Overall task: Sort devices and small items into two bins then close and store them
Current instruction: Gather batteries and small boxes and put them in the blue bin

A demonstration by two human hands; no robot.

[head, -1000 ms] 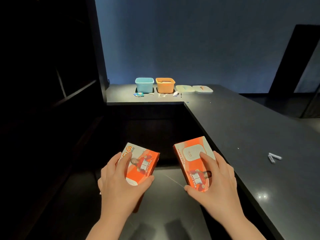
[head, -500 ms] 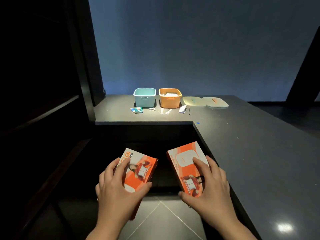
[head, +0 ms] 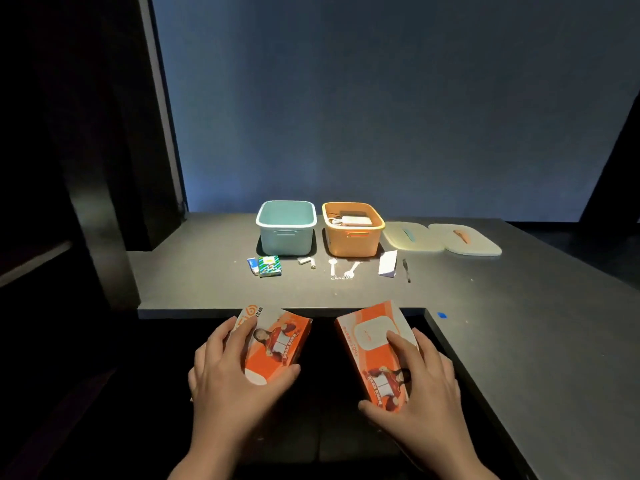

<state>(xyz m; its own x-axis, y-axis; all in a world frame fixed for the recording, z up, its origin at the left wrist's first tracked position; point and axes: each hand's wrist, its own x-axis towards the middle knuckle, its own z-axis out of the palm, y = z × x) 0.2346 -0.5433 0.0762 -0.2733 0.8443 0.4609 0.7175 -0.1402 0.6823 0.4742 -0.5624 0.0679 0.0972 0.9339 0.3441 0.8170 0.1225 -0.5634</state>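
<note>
In the lower middle of the frame, the left hand [head: 230, 379] grips a small orange and white cardboard box with a printed figure [head: 277, 341], fingers curled over its left side and the thumb pressed on its near right corner. Just to the right, the right hand [head: 420, 386] grips a second, larger orange and white cardboard box with a white rounded device printed on it [head: 372, 348], fingers on its top face and the thumb under its near corner. Both boxes hang in the air before the near edge of the dark grey L-shaped counter [head: 519, 341], over the dark gap inside the L (a free gap separates the two boxes).

In the middle of the frame, near the far wall, a light blue plastic bin [head: 286, 227] stands beside an orange plastic bin [head: 352, 230], close but apart. The blue bin shows nothing inside from this angle; the orange bin holds a flat pale device [head: 355, 218] and a white cable. To the right lie two pale flat lids [head: 446, 238], their edges overlapping.

In front of the bins lies a row of small things: a green and blue packet [head: 269, 266], a small white cylinder [head: 306, 261], a white plastic spoon and fork [head: 343, 269], a white folded card [head: 388, 264] and a thin dark stick [head: 406, 270]. The counter between this row and its near edge is bare. A tiny blue mark [head: 442, 315] sits at the inner corner.
</note>
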